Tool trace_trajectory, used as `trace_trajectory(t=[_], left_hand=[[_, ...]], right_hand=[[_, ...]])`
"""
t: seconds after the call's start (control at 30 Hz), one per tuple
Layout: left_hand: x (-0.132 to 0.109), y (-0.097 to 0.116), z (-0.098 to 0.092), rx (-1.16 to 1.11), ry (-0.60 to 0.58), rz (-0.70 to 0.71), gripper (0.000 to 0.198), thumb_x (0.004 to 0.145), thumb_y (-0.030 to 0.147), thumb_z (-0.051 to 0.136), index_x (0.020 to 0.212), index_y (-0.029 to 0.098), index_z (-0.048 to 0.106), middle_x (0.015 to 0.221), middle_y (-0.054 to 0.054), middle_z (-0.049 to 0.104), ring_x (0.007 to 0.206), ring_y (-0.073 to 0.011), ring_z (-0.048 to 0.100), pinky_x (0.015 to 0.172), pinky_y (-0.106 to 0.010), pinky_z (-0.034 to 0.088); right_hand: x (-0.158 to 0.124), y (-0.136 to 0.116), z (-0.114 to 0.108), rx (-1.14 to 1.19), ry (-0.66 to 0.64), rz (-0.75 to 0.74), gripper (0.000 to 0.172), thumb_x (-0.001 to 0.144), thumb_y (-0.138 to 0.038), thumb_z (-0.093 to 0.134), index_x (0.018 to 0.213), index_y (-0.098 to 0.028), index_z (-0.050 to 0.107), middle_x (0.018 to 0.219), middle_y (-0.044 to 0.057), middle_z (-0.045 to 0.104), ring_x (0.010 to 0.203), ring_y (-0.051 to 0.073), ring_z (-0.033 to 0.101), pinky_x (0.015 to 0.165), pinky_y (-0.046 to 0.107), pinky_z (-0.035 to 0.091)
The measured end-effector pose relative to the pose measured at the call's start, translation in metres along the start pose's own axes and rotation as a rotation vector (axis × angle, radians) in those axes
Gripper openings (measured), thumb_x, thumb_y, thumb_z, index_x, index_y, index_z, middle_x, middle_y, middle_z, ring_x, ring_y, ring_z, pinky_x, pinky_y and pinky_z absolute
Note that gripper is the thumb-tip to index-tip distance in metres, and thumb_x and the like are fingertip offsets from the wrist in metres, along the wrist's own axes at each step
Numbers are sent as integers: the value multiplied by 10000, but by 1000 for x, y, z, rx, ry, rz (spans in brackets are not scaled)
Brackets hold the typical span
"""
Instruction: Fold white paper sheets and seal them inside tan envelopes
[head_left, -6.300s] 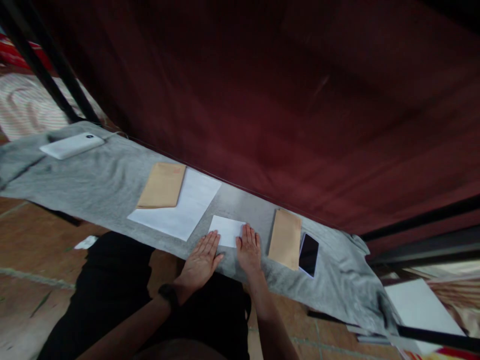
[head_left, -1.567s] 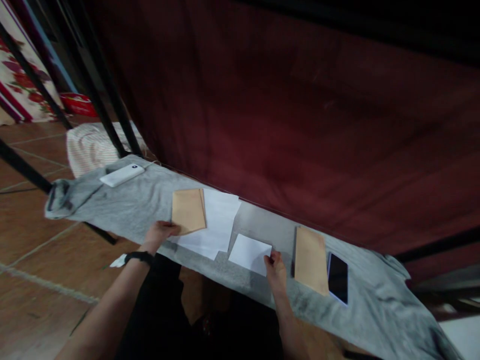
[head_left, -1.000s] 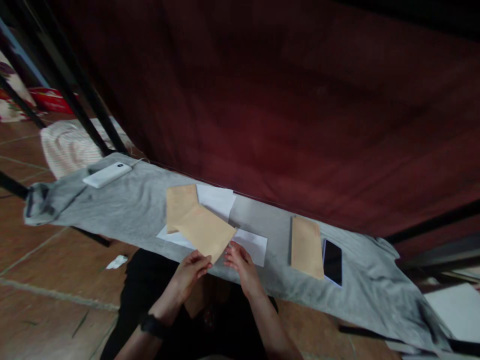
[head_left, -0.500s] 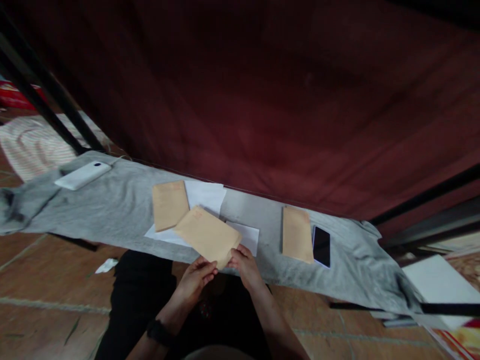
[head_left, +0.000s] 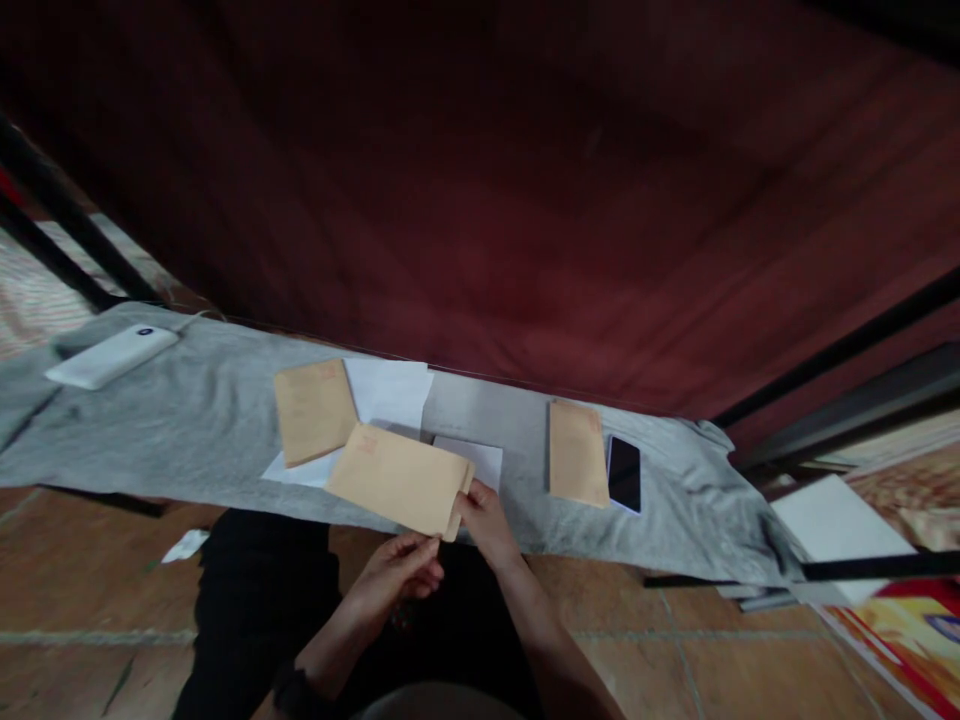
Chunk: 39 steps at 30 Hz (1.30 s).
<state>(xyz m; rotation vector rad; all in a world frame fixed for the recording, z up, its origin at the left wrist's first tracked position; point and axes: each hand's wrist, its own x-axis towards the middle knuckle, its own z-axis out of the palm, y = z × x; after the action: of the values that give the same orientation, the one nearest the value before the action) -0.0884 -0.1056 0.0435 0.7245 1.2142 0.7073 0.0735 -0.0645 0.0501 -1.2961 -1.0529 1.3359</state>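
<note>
**Envelope (head_left: 394, 480): light paper, held by one end**

Beyond the left grip (head_left: 401, 572) and the right grip (head_left: 486, 520) hangs a dark red curtain (head_left: 480, 250). Between it and the grips runs the worktop (head_left: 217, 425), covered with rumpled grey cloth. A white sheet (head_left: 394, 385) lies on it, ahead and to the left of the grips, with the left pile (head_left: 315, 410) of brown envelopes partly over it. The right pile (head_left: 577, 452) lies well to the right of the right grip.

The envelope reaches leftward from the right grip, above the sheet's near part. The right grip is closed on its right end; the left grip pinches the near edge by that end's corner. It should weigh almost nothing: stiff enough to stay flat, yet soft enough to sag or bend away from the hold. Dry paper is unlikely to slip, but a hard pinch could crease it, and a sharp pull could tear an edge. A light finger-and-thumb hold on the right end and near edge seems best, leaving the middle alone. A double edge shows beside the right grip; flap or second envelope, I cannot tell.

Just beyond the right grip, a white slip (head_left: 484, 460) lies partly hidden. Farther right, the phone (head_left: 625, 475) lies just beside the right pile.
</note>
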Motion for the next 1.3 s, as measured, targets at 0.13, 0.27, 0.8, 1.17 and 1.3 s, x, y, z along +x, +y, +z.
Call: trace_trajectory(t=[0.13, 0.27, 0.8, 1.17, 1.3], left_hand=[[-9, 13, -5, 703, 104, 610, 342, 738, 494, 778, 983, 257, 748, 1055, -118, 754, 1025, -324, 698, 933, -456, 537], [1, 42, -18, 1340, 214, 1088, 922, 735, 432, 794, 1539, 241, 384, 1660, -189, 231, 1516, -431, 218, 1199, -651, 170], [29, 68, -12, 1588, -35, 1160, 1007, 721, 268, 709, 1602, 244, 223, 1563, -163, 399, 1498, -360, 271, 1232, -607, 55], [48, 52, -10, 1522, -38, 1166, 1032, 748, 251, 679, 1612, 199, 116, 1547, -157, 420, 1451, -344, 343, 1229, -583, 144], [46, 44, -7, 1552, -127, 1173, 1026, 714, 198, 684, 1604, 236, 176, 1544, -143, 417, 1454, -347, 330, 1231, -598, 129]], right_hand=[[-4, -9, -11, -175, 25, -116, 221, 849, -406, 574, 908, -252, 722, 833, -20, 731, 799, 196, 653, 765, 304, 527], [-15, -19, -22, -173, -68, -152, 245, 880, -416, 558, 974, -256, 719, 926, -12, 749, 904, 216, 676, 858, 332, 542], [-20, -3, -60, -435, 99, -152, 190, 842, -236, 508, 940, -226, 670, 811, 10, 714, 783, 194, 676, 762, 287, 530], [-33, -26, -75, -703, 174, -317, 325, 893, -106, 446, 1046, -216, 711, 1013, 83, 735, 979, 205, 693, 887, 292, 525], [-31, -18, -83, -607, -180, -26, 311, 788, -52, 542, 921, -225, 763, 847, 24, 757, 847, 198, 708, 756, 258, 553]])
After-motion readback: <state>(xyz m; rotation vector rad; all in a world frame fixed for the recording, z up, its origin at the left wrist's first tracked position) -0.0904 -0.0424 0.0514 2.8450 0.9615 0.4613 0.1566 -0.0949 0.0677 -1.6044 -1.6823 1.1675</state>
